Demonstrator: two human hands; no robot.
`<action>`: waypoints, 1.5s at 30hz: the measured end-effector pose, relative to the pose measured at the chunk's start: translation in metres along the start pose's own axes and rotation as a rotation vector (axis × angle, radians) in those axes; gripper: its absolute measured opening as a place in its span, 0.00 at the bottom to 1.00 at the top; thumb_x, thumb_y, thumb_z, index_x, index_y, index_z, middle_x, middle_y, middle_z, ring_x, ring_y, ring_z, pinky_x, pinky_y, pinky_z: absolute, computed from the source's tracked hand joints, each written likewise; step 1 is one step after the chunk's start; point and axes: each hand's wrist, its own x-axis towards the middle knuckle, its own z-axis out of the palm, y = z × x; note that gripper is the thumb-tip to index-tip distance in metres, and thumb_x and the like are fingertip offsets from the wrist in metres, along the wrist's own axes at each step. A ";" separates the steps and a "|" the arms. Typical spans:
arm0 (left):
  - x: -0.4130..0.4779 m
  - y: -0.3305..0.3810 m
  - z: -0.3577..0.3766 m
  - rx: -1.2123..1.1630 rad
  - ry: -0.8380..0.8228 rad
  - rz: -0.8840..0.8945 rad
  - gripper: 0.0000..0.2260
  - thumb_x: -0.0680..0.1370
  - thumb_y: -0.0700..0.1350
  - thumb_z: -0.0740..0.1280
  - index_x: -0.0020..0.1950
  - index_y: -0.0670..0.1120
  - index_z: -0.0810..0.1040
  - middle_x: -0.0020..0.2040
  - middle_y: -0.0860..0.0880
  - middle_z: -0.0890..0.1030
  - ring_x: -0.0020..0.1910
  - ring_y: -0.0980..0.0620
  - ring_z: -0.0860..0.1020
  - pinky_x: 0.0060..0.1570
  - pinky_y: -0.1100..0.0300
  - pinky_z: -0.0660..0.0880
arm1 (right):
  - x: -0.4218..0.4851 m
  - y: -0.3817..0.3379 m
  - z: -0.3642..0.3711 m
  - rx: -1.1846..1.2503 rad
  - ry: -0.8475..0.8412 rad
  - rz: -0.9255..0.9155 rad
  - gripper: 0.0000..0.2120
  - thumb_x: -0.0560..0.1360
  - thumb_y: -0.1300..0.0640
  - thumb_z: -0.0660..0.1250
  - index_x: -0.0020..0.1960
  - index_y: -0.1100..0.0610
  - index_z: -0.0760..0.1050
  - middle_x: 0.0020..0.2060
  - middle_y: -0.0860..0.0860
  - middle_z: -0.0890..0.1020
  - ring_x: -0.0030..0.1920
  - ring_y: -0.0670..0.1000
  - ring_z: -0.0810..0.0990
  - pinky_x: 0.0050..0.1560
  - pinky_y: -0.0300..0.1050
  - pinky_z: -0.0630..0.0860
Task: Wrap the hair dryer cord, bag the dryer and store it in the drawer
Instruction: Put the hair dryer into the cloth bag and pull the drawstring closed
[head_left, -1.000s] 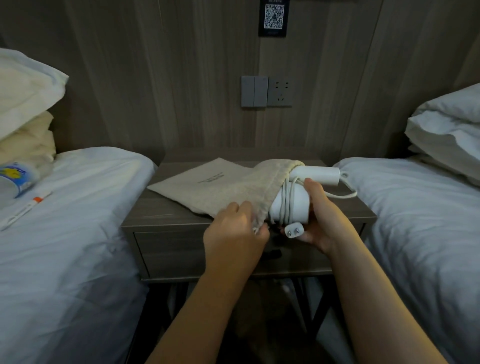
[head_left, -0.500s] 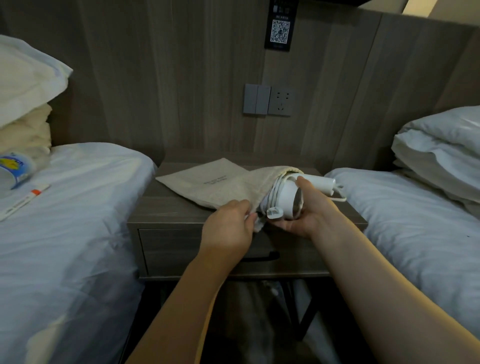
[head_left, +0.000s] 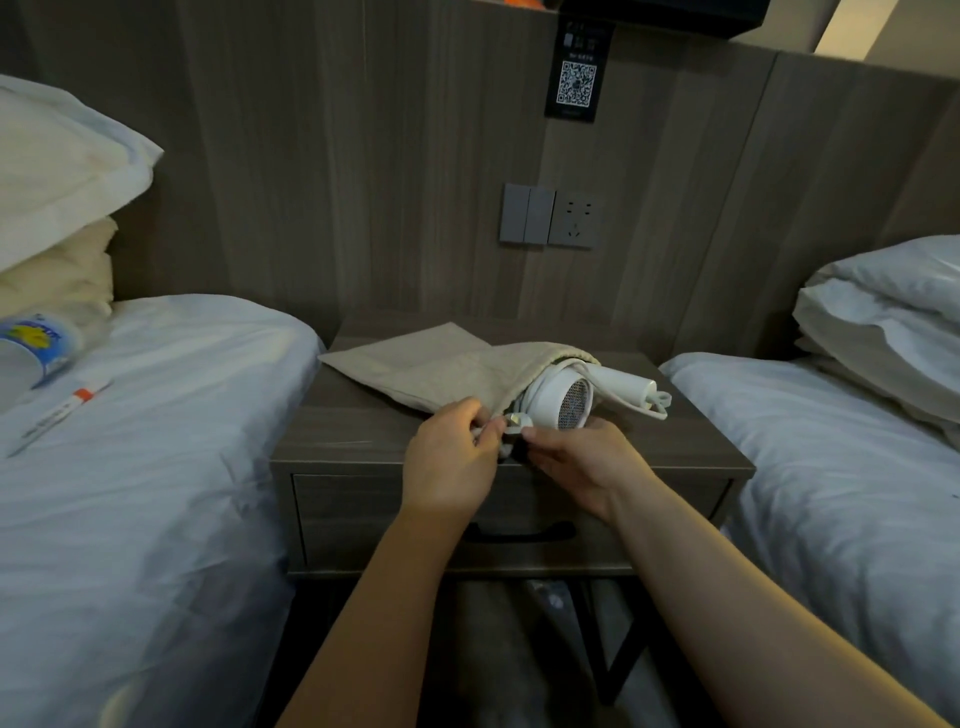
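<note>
Hair dryer (head_left: 558, 402), half in bag (head_left: 441, 371), rests on nightstand (head_left: 675, 447) against wood-panelled wall (head_left: 363, 208).

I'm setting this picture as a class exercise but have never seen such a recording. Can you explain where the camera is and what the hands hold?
No machine here: a person works bare-handed, and the one camera sits on their head, looking down at a nightstand between two beds. On it lies a beige cloth bag with a white hair dryer partly in its mouth, cord wound round it. The left hand pinches the bag's edge; the right hand is under the dryer by the plug, its hold unclear. The drawer below is closed.
</note>
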 end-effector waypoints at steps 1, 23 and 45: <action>0.000 -0.001 0.000 -0.001 0.005 -0.003 0.10 0.78 0.48 0.63 0.38 0.45 0.72 0.34 0.51 0.74 0.36 0.52 0.73 0.34 0.58 0.66 | 0.001 0.003 0.003 -0.046 0.032 -0.037 0.24 0.66 0.71 0.72 0.62 0.66 0.73 0.55 0.62 0.81 0.56 0.59 0.80 0.59 0.53 0.76; 0.014 -0.016 -0.007 -0.006 -0.010 0.234 0.08 0.76 0.43 0.66 0.39 0.41 0.75 0.46 0.49 0.74 0.44 0.53 0.74 0.42 0.69 0.67 | 0.031 0.020 0.050 -0.121 0.464 -0.077 0.44 0.59 0.58 0.78 0.69 0.57 0.60 0.60 0.58 0.76 0.57 0.58 0.78 0.58 0.56 0.77; 0.020 -0.038 -0.007 0.057 0.098 -0.017 0.10 0.79 0.47 0.62 0.40 0.43 0.72 0.44 0.47 0.74 0.40 0.53 0.72 0.40 0.60 0.64 | 0.036 -0.036 -0.030 0.000 -0.097 -0.032 0.24 0.81 0.47 0.50 0.69 0.61 0.65 0.58 0.55 0.75 0.56 0.53 0.75 0.56 0.46 0.71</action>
